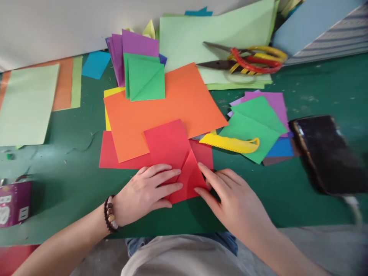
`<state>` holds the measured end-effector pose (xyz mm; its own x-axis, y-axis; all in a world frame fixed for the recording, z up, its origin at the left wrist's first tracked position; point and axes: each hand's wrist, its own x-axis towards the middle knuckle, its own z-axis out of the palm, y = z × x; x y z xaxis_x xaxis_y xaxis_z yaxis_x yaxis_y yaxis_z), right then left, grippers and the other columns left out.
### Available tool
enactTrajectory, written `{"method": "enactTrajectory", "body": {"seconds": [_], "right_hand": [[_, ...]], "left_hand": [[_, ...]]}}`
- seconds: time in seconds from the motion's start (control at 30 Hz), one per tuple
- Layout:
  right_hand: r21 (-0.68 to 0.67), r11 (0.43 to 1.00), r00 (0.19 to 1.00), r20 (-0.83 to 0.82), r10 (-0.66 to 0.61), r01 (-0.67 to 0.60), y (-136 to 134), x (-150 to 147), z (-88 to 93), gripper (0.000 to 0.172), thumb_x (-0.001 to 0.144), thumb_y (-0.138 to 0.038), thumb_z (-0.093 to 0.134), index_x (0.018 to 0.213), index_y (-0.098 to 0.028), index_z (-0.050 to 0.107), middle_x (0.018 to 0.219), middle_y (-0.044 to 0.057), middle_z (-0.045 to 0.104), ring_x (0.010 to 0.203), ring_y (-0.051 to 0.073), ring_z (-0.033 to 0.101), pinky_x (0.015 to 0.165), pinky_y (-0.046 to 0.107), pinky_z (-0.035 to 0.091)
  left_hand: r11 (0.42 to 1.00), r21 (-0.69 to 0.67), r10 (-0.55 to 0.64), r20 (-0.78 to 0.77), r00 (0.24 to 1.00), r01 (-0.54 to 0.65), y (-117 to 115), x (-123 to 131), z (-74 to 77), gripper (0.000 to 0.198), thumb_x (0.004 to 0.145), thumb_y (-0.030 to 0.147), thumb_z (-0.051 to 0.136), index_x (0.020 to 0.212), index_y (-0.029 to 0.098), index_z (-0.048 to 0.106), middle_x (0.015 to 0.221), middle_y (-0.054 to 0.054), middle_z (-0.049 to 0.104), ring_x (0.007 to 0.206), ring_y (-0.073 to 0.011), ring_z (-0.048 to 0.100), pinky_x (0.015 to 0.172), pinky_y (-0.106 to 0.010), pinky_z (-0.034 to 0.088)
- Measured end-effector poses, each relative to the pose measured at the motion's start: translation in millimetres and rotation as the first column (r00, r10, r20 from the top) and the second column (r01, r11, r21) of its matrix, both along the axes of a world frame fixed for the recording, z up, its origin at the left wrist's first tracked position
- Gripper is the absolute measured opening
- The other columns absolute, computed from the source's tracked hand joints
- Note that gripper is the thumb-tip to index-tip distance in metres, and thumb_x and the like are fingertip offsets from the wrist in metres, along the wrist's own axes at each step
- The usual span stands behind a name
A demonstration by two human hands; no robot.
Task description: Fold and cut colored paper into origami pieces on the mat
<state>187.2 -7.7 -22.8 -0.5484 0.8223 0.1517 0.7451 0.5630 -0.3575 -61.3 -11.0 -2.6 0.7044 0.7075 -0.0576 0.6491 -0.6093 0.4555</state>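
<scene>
A green cutting mat [69, 184] is covered with colored paper. Near the bottom middle lies a red paper square [165, 143] on a bigger red sheet, with one corner folded into a flap [189, 180]. The rest of the square is flat. The left hand [145, 193] lies open on it, not gripping. The right hand [230, 199] touches the flap's edge, but I cannot tell if it pinches. Red-handled scissors [244, 59] sit at the upper right.
</scene>
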Motion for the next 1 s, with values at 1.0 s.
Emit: {"method": "enactTrajectory", "body": {"seconds": [1.0], "right_hand": [[-0.03,0.998,0.98,-0.192,-0.052,0.047,2,-6,-10.9,0.038,0.09,-0.009,0.05,0.127,-0.009,0.054,0.076,0.006,0.057,0.079,0.021,0.047,0.071,0.036,0.044]], "left_hand": [[0.998,-0.012,-0.058,-0.269,0.961,0.057,23,15,14.8,0.079,0.074,0.051,0.073,0.143,0.03,0.039,0.148,0.002,0.042,0.12,-0.0255,0.045,0.094,-0.038,0.044]]}}
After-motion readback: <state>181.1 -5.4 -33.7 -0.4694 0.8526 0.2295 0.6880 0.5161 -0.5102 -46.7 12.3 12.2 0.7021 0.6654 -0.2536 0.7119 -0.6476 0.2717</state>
